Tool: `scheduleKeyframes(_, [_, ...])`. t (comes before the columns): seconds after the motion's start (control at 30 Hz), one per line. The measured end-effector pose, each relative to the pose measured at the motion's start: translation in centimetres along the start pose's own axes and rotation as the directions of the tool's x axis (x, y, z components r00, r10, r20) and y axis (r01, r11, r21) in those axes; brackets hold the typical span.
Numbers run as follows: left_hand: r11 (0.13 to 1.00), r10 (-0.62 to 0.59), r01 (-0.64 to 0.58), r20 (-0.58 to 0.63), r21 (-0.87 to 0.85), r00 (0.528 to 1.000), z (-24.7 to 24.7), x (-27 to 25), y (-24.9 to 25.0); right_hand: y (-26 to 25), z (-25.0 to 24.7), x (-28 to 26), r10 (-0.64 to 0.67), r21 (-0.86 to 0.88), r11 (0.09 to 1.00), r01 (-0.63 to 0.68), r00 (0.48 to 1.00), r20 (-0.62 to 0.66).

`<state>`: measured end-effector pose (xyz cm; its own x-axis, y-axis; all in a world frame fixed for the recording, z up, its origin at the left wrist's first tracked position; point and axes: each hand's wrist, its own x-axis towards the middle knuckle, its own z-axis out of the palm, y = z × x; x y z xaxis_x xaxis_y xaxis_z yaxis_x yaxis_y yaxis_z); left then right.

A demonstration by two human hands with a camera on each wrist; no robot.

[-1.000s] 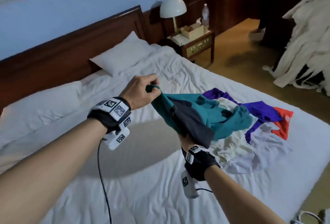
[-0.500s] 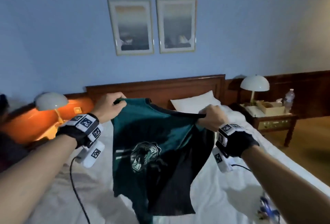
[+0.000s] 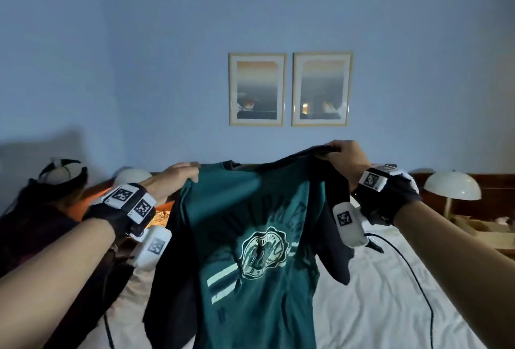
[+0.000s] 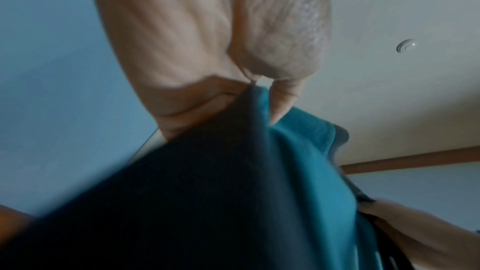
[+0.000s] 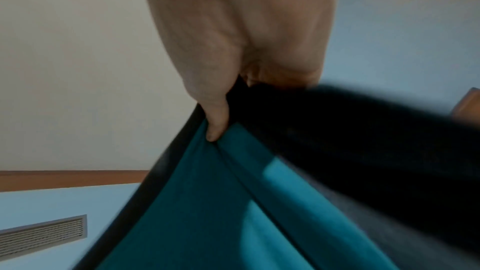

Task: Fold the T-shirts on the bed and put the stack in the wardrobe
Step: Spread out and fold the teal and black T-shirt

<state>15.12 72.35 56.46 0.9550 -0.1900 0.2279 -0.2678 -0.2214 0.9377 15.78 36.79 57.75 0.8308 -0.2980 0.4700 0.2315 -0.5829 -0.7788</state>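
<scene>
A teal T-shirt (image 3: 250, 237) with dark sleeves and a pale round crest hangs spread in the air above the white bed (image 3: 376, 307). My left hand (image 3: 178, 178) pinches its left shoulder and my right hand (image 3: 344, 155) grips its right shoulder, held a little higher. In the left wrist view the left hand (image 4: 259, 93) pinches teal T-shirt cloth (image 4: 298, 161) between thumb and fingers. In the right wrist view the right hand (image 5: 221, 110) holds the T-shirt (image 5: 221, 202) at its dark collar edge. The other T-shirts are out of view.
A person (image 3: 41, 223) in dark clothes sits at the left by a lit bedside lamp (image 3: 131, 176). Another lamp (image 3: 451, 187) stands on the right nightstand. Two framed pictures (image 3: 289, 89) hang on the blue wall above the wooden headboard. Cables trail from both wrists.
The head view has tilted up from the bed to the wall. Both hands have lifted the teal T-shirt out of the pile and spread it wide by its shoulders, the right hand rising highest.
</scene>
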Motion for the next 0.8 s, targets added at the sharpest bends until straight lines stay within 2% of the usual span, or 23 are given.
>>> scheduleKeyframes(0.07, [0.994, 0.058, -0.065, 0.082, 0.085, 0.995, -0.3, 0.2, -0.4, 0.3, 0.1, 0.1, 0.004, -0.041, 0.999, -0.006, 0.999, -0.043])
scheduleKeyframes(0.13, [0.982, 0.071, -0.098, 0.168, 0.162, 0.983, -0.8, 0.6, -1.1, 0.6, -0.1, 0.0, 0.012, -0.007, 1.000, -0.012, 0.998, -0.057])
scheduleKeyframes(0.23, [0.973, 0.038, -0.098, 0.273, 0.209, 0.961, -0.2, 0.1, -0.6, 0.7, -0.5, 0.2, -0.019, 0.083, 0.996, 0.018, 1.000, 0.018])
scheduleKeyframes(0.33, [0.961, -0.028, -0.064, 0.324, 0.269, 0.946, 0.9, -0.3, -1.1, 0.1, -1.4, 0.1, -0.091, 0.243, 0.968, 0.066, 0.992, 0.091])
scheduleKeyframes(0.43, [0.965, -0.033, -0.078, 0.411, 0.250, 0.911, 2.8, -0.7, -2.5, -0.5, -2.1, 0.0, -0.144, 0.281, 0.954, 0.105, 0.982, 0.123])
scheduleKeyframes(0.53, [0.986, -0.048, -0.016, 0.374, 0.165, 0.926, 4.4, -0.9, -4.0, -0.7, -2.7, 0.0, -0.121, 0.231, 0.967, 0.110, 0.992, 0.033])
scheduleKeyframes(0.6, [0.997, -0.065, 0.043, 0.435, 0.060, 0.898, 5.3, -1.3, -4.4, -0.2, -3.1, 0.3, -0.106, 0.110, 0.988, 0.109, 0.994, -0.039])
scheduleKeyframes(0.67, [0.996, -0.083, 0.093, 0.464, 0.000, 0.882, 6.1, -1.7, -4.5, 0.3, -3.6, 0.4, -0.135, 0.002, 0.991, 0.135, 0.990, -0.049])
scheduleKeyframes(0.73, [0.998, -0.056, 0.060, 0.428, 0.004, 0.902, 6.6, -1.8, -4.1, 0.5, -4.1, 0.2, -0.146, 0.005, 0.989, 0.147, 0.989, -0.034])
scheduleKeyframes(0.8, [1.000, 0.018, -0.024, 0.379, 0.011, 0.925, 6.3, -1.3, -3.8, 0.3, -4.7, -0.2, -0.134, 0.064, 0.989, 0.133, 0.991, 0.021])
